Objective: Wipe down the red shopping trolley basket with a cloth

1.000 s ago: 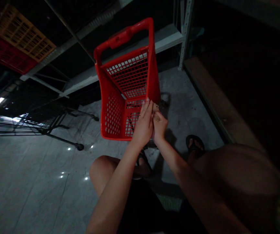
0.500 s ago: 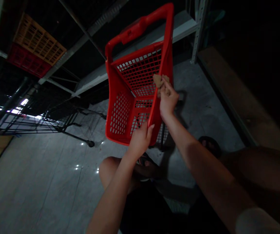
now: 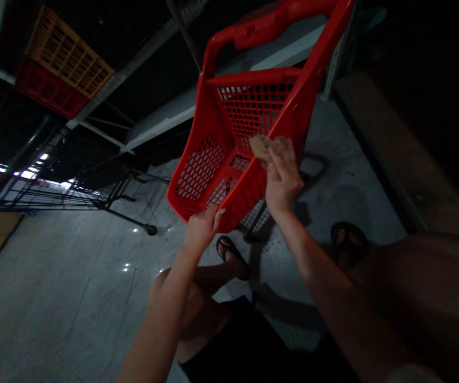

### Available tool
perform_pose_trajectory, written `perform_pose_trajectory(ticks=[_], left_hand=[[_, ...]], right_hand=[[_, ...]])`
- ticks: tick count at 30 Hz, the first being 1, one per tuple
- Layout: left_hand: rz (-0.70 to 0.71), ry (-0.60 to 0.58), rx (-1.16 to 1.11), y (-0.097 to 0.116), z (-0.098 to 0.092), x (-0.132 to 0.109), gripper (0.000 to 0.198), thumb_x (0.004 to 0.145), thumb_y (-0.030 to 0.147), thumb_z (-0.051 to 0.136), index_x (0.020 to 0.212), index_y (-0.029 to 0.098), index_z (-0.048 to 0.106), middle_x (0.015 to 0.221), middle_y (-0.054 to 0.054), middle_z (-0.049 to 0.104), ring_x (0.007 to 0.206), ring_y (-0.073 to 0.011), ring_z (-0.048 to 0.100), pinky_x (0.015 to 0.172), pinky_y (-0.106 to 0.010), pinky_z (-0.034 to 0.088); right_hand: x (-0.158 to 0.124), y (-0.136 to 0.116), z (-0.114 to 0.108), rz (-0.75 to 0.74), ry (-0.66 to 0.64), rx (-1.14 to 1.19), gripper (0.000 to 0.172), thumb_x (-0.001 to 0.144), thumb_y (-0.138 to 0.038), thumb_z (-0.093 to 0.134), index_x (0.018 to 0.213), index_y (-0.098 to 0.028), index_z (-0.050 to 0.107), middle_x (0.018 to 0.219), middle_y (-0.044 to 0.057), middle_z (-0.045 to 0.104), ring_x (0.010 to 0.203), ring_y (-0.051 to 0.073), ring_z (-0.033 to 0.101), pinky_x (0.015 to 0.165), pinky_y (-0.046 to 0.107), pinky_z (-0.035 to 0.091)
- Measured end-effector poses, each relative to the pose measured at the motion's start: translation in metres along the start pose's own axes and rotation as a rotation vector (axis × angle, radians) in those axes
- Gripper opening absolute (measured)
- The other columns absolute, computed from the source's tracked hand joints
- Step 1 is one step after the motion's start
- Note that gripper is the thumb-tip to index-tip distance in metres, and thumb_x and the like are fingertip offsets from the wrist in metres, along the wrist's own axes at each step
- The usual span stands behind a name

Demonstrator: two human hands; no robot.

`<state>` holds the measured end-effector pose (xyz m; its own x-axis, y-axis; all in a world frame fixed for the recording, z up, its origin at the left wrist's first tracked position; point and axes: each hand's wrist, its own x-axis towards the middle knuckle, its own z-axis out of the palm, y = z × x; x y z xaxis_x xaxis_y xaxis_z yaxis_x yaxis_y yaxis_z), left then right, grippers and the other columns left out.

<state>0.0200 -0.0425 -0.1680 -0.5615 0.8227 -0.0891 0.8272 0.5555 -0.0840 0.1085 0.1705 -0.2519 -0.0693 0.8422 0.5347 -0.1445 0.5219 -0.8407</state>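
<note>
A red plastic shopping basket (image 3: 229,159) with a mesh body and a tall handle stands tilted in front of me in dim light. My left hand (image 3: 202,227) grips its near lower rim, fingers curled over the edge. My right hand (image 3: 282,178) is closed on a crumpled brownish cloth (image 3: 263,146) and presses it against the basket's right side rim. My knees and sandalled feet show below the basket.
Metal shelving (image 3: 165,114) runs behind the basket, with yellow and red crates (image 3: 64,61) stacked at upper left. A black wire trolley (image 3: 73,194) on wheels stands to the left on the grey floor. A low brown ledge (image 3: 389,149) runs along the right.
The basket has tipped further over to the right and come closer. My left hand slid along its near rim; my right hand with the cloth moved slightly down the side rim.
</note>
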Motion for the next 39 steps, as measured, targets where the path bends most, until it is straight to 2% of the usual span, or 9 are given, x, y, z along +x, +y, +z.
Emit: perform_pose_trajectory(ticks=[3, 5, 12, 15, 20, 26, 31, 34, 39], left_hand=[[-0.111, 0.049, 0.077, -0.001, 0.006, -0.011, 0.037, 0.114, 0.040, 0.044, 0.098, 0.017, 0.067, 0.082, -0.010, 0.077, 0.078, -0.0250, 0.076, 0.063, -0.030, 0.038], [-0.196, 0.133, 0.072, 0.002, 0.012, -0.016, 0.041, 0.116, 0.041, 0.037, 0.098, 0.017, 0.066, 0.083, -0.010, 0.077, 0.077, -0.0249, 0.075, 0.061, -0.030, 0.035], [-0.224, 0.334, 0.003, -0.013, 0.035, -0.018, 0.052, 0.115, 0.047, 0.033, 0.085, 0.019, 0.065, 0.076, -0.010, 0.075, 0.071, -0.0217, 0.071, 0.062, -0.030, 0.032], [-0.223, 0.364, 0.001, -0.023, 0.039, -0.015, 0.054, 0.114, 0.049, 0.033, 0.079, 0.020, 0.063, 0.071, -0.009, 0.072, 0.067, -0.0205, 0.069, 0.062, -0.031, 0.031], [-0.210, 0.390, -0.030, -0.030, 0.041, -0.013, 0.055, 0.110, 0.058, 0.043, 0.071, 0.022, 0.060, 0.066, -0.006, 0.069, 0.064, -0.0190, 0.066, 0.061, -0.029, 0.033], [-0.253, 0.362, -0.035, -0.031, 0.040, -0.011, 0.050, 0.096, 0.065, 0.070, 0.071, 0.023, 0.061, 0.065, -0.006, 0.068, 0.068, -0.0224, 0.070, 0.062, -0.030, 0.040], [-0.239, 0.300, 0.019, -0.030, 0.031, -0.008, 0.043, 0.098, 0.062, 0.070, 0.087, 0.020, 0.069, 0.081, -0.011, 0.077, 0.083, -0.0287, 0.075, 0.070, -0.032, 0.050], [-0.088, 0.361, -0.029, -0.017, 0.020, -0.003, 0.034, 0.106, 0.045, 0.061, 0.121, 0.017, 0.071, 0.116, -0.016, 0.079, 0.107, -0.0296, 0.076, 0.089, -0.036, 0.058], [0.173, 0.393, -0.184, 0.021, 0.014, 0.014, 0.060, 0.109, 0.021, 0.046, 0.168, 0.018, 0.038, 0.168, -0.016, 0.050, 0.150, -0.0294, 0.055, 0.123, -0.046, 0.048]], right_hand=[[0.035, 0.033, 0.009, 0.049, 0.185, -0.061, 0.036, 0.107, -0.028, 0.050, 0.128, -0.023, 0.078, 0.151, 0.007, 0.068, 0.156, 0.025, 0.050, 0.135, 0.052, 0.036], [0.035, 0.039, 0.020, 0.119, 0.269, -0.077, 0.036, 0.106, -0.028, 0.049, 0.127, -0.020, 0.078, 0.150, 0.010, 0.068, 0.152, 0.027, 0.055, 0.133, 0.056, 0.037], [-0.061, -0.017, 0.052, 0.277, 0.184, -0.054, 0.044, 0.107, -0.053, 0.053, 0.132, -0.026, 0.077, 0.144, 0.013, 0.071, 0.145, 0.031, 0.062, 0.127, 0.056, 0.046], [-0.084, -0.021, 0.050, 0.267, 0.118, -0.042, 0.048, 0.106, -0.058, 0.054, 0.129, -0.025, 0.078, 0.147, 0.014, 0.069, 0.143, 0.032, 0.063, 0.126, 0.054, 0.048], [-0.054, 0.021, 0.028, 0.149, -0.001, -0.075, 0.041, 0.105, -0.053, 0.053, 0.120, -0.025, 0.079, 0.150, 0.011, 0.068, 0.150, 0.030, 0.057, 0.131, 0.055, 0.041], [-0.016, 0.052, 0.028, 0.213, 0.286, -0.096, 0.049, 0.107, -0.049, 0.048, 0.142, -0.022, 0.069, 0.160, 0.014, 0.057, 0.159, 0.030, 0.045, 0.135, 0.061, 0.029], [-0.059, 0.024, 0.039, 0.221, 0.147, -0.083, 0.044, 0.106, -0.048, 0.052, 0.133, -0.022, 0.075, 0.153, 0.016, 0.063, 0.152, 0.031, 0.054, 0.131, 0.059, 0.038], [-0.075, 0.013, 0.036, 0.192, 0.065, -0.058, 0.038, 0.106, -0.044, 0.055, 0.127, -0.023, 0.078, 0.151, 0.015, 0.066, 0.148, 0.030, 0.059, 0.129, 0.056, 0.043], [-0.062, 0.025, 0.024, 0.162, 0.003, -0.066, 0.036, 0.104, -0.037, 0.055, 0.130, -0.025, 0.077, 0.151, 0.011, 0.067, 0.149, 0.028, 0.057, 0.130, 0.054, 0.042]])
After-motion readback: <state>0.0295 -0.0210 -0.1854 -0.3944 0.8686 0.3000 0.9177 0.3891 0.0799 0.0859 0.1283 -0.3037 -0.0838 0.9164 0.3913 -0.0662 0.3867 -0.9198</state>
